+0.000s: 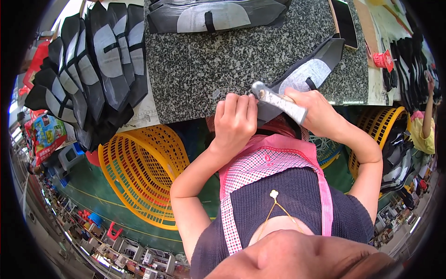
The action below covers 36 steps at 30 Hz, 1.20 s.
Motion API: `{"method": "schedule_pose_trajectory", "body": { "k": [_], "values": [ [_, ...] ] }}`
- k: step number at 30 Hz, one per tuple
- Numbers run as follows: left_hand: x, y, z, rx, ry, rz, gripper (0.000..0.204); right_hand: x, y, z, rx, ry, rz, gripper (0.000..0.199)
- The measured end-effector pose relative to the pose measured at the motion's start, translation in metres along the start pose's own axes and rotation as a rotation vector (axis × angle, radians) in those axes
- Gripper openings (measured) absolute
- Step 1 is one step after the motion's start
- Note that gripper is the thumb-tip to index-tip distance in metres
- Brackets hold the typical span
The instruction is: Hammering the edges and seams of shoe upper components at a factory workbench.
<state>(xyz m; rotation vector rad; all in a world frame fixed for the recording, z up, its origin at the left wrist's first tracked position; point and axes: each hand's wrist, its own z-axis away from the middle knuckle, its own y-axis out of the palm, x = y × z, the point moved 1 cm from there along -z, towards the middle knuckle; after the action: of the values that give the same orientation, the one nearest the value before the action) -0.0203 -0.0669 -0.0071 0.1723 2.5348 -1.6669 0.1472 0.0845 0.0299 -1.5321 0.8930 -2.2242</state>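
Observation:
In my right hand is a hammer, its worn metal head over the near end of a flat black cut piece. That piece has a light grey patch and a short black strap, and lies slantwise at the front edge of a speckled stone slab. My left hand has its fingers curled down at the piece's near left end, close to the hammer's rounded face. My fingers hide what is under their tips.
Similar pieces lie overlapped in a heap at left and a stack at the slab's far side. A phone rests far right, near a small red container. Yellow baskets stand below. Another person is at far right.

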Motion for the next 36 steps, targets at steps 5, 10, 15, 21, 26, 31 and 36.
{"method": "schedule_pose_trajectory", "body": {
  "k": [5,10,15,21,26,31,36],
  "values": [
    [-0.006,0.002,0.0,-0.022,0.059,-0.123,0.012,0.004,-0.005,0.0,-0.098,-0.054,-0.008,0.017],
    [-0.004,-0.004,0.008,-0.024,0.045,0.11,0.03,-0.003,0.002,-0.004,-0.007,-0.001,0.08,0.019],
    [-0.032,0.026,0.021,0.009,0.108,0.094,0.041,0.004,-0.003,-0.008,-0.153,-0.098,0.052,0.019],
    [-0.033,0.028,0.017,0.008,0.118,0.07,0.04,-0.002,0.002,-0.01,-0.007,-0.057,0.107,0.016],
    [-0.033,0.026,0.014,-0.011,0.148,-0.105,0.031,0.007,-0.003,-0.006,-0.09,-0.134,0.006,0.015],
    [-0.026,0.025,-0.002,-0.028,0.143,0.024,0.035,-0.011,0.0,-0.005,-0.174,-0.02,-0.099,0.013],
    [0.055,-0.075,-0.044,-0.235,-0.344,0.6,0.029,-0.049,-0.056,0.044,-0.794,-0.048,-0.779,0.044]
  ]
}}
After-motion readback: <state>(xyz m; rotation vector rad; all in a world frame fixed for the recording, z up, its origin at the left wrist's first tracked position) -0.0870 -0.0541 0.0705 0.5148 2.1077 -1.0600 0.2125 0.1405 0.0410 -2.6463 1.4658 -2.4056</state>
